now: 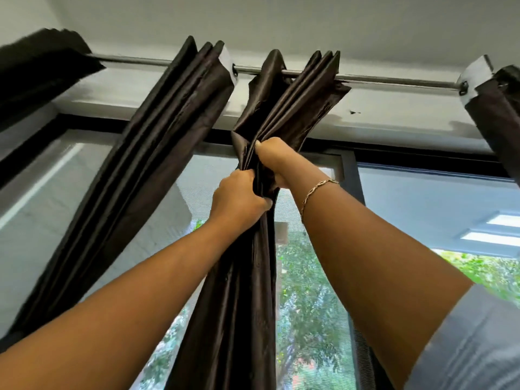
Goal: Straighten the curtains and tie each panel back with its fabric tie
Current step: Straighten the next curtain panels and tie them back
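Note:
Several dark brown satin curtain panels hang from a metal rod point(394, 79) near the ceiling. Both my arms reach up to the middle panel point(287, 102), whose pleats are gathered into a tight bundle. My left hand point(239, 197) grips the bundle from the left, fingers curled round the folds. Just above it, my right hand point(274, 159), with a chain bracelet on its wrist, grips the same bundle from the right. Below my hands the panel hangs straight down. No fabric tie is visible.
Another gathered panel point(157, 153) hangs to the left, a further one point(39, 63) at the far left, and one point(498, 108) at the right edge. Behind them is a black-framed window point(422, 159) with trees outside. The white ceiling is close above the rod.

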